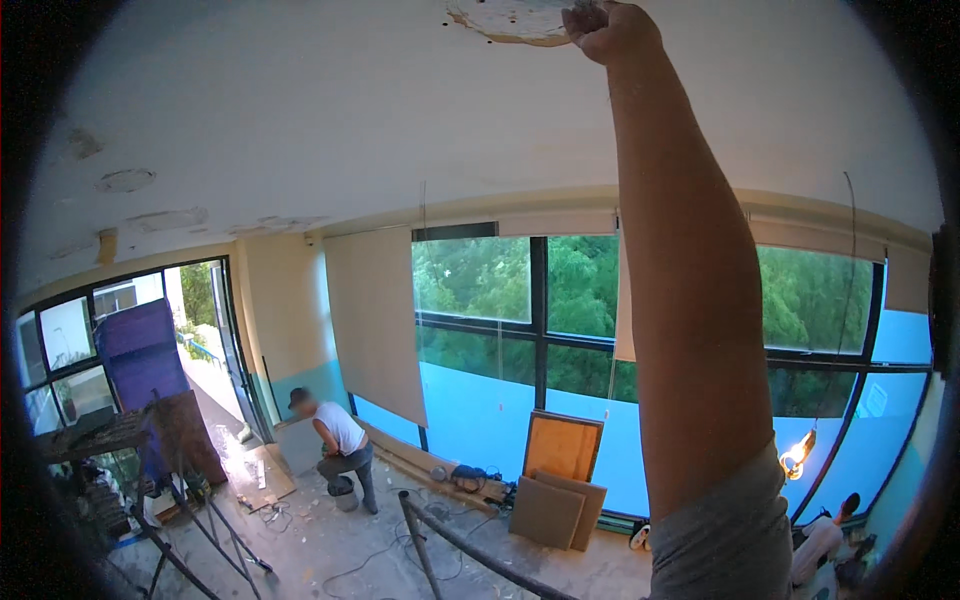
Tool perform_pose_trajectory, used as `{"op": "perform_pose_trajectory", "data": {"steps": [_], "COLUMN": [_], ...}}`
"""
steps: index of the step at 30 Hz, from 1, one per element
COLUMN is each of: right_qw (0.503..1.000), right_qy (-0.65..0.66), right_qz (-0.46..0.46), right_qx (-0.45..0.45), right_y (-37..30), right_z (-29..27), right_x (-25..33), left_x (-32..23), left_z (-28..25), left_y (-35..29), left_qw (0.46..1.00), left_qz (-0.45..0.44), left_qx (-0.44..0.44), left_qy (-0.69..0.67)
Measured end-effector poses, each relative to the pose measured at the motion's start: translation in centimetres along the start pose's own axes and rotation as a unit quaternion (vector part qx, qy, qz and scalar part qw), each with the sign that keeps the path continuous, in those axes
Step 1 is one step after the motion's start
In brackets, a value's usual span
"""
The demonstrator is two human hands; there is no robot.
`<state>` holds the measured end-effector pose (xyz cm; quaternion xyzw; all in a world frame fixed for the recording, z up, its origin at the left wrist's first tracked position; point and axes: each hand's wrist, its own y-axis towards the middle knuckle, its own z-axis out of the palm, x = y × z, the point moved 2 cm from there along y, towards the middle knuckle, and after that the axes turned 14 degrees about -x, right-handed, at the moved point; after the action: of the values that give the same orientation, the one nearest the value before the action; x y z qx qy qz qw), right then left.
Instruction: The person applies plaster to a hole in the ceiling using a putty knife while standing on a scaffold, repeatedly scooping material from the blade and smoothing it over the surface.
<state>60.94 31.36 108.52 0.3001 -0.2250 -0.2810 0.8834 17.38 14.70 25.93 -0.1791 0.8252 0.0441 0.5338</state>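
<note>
My right arm stretches straight up from the lower right to the ceiling. At the top edge of the view, my right hand (622, 36) is closed, fingers curled, at the right end of a ragged patch (520, 34) of bared ceiling. Something small and greyish shows at its fingers, too dark and cut off to make out. The patch has a peeling, tan-edged rim with small dark spots beside it. My left hand is out of view.
A metal rail (470, 552) crosses below me. Down on the floor, a person (343, 432) bends over a dark bucket (342, 490). Boards (548, 512) lean by the windows, near cables. Trestle legs (222, 515) stand left. Another person (822, 545) is lower right, near a bright lamp (797, 455).
</note>
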Motion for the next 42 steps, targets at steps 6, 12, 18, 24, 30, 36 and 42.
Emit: {"op": "perform_pose_trajectory", "data": {"steps": [6, 12, 18, 24, 30, 36, 42], "right_qw": [0.998, 0.985, 0.988, 0.989, 0.992, 0.625, 0.341], "right_qy": [0.048, 0.143, 0.151, 0.148, 0.122, -0.570, -0.872], "right_qz": [0.042, -0.018, 0.003, -0.005, -0.018, -0.529, -0.352], "right_qx": [0.010, 0.091, 0.038, 0.015, 0.033, 0.077, 0.008], "right_y": [0.5, -1.3, -2.8, -3.3, -2.9, 2.3, 6.9], "right_z": [1.0, 1.3, 1.5, 2.1, 1.6, -3.3, -17.5], "right_x": [0.2, -0.1, -0.3, 0.2, 1.7, 4.5, 4.0], "left_x": [0.7, 1.3, 1.8, 2.0, 2.3, 2.5, 2.6], "left_z": [-0.4, -1.1, -1.4, -1.8, -2.3, -2.7, -2.9], "left_y": [-1.1, -2.3, -3.2, -3.8, -4.1, -4.1, -3.1], "left_qw": [1.000, 1.000, 0.999, 0.999, 0.999, 0.999, 0.999], "left_qz": [0.002, 0.002, 0.004, -0.001, -0.007, -0.004, 0.009], "left_qx": [-0.007, -0.016, -0.019, -0.021, -0.021, -0.017, 0.007], "left_qy": [-0.014, -0.026, -0.029, -0.028, -0.028, -0.034, -0.044]}}
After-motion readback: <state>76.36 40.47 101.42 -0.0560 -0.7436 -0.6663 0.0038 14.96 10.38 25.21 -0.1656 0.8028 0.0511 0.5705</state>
